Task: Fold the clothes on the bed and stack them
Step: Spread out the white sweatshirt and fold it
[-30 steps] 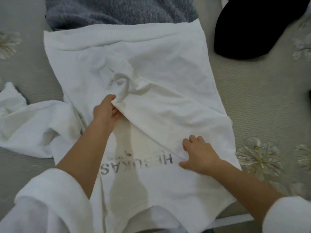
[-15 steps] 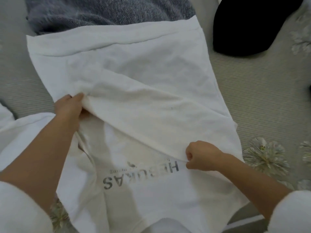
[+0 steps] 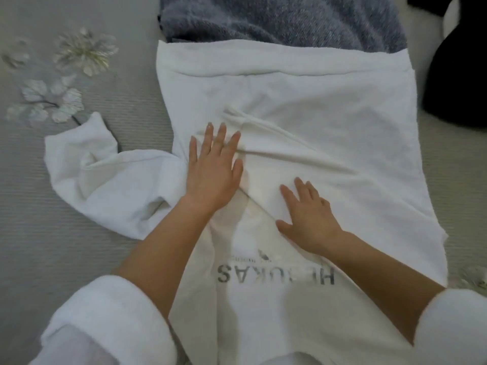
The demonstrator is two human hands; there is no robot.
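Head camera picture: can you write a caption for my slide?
Left hand and right hand press flat on a white sweatshirt on the bed.

matt white cotton sweatshirt (image 3: 329, 122), fuzzy grey knit (image 3: 276, 19), ribbed bedspread (image 3: 79, 259)

A grey flower-patterned bed (image 3: 79, 246) carries a white shirt (image 3: 329, 114) spread out, a fuzzy grey sweater (image 3: 276, 19) beyond it, and a black garment (image 3: 458, 83) at the right.

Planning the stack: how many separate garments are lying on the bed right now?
3: a white shirt in the middle, a grey sweater beyond it, a black garment at the right edge. More may be hidden.
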